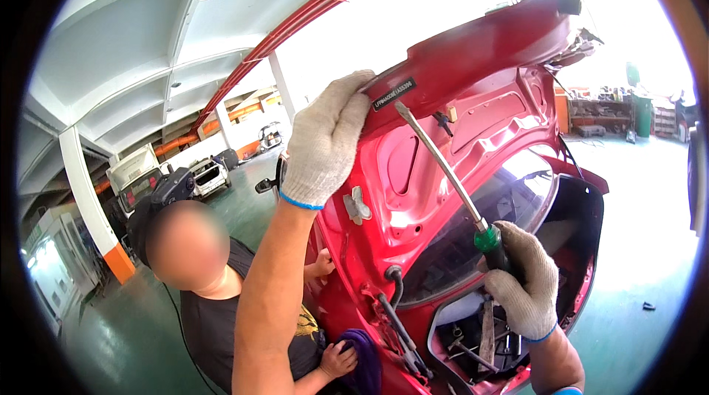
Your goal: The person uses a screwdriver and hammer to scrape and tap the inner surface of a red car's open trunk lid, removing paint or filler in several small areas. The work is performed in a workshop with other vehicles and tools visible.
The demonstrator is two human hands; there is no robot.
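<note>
My left hand [327,140], in a white knitted glove with a blue cuff, is closed over the left edge of a raised red trunk lid [480,63]. My right hand [528,280], gloved alike, is wrapped around the green-and-black handle of a long screwdriver [447,170]. Its metal shaft slants up and left. The tip lies at the lid's edge, just beside a small black label [394,94]; whether it touches the metal I cannot tell. A dark clip [443,123] and a grey patch [357,205] show on the lid's inner side.
At the left stands a co-worker [244,336] in a dark shirt, one hand [323,263] by the car and the other on a purple cloth [360,362]. Loose tools [480,343] lie in the trunk below. A workbench [602,114] and a green bin [643,116] stand far right.
</note>
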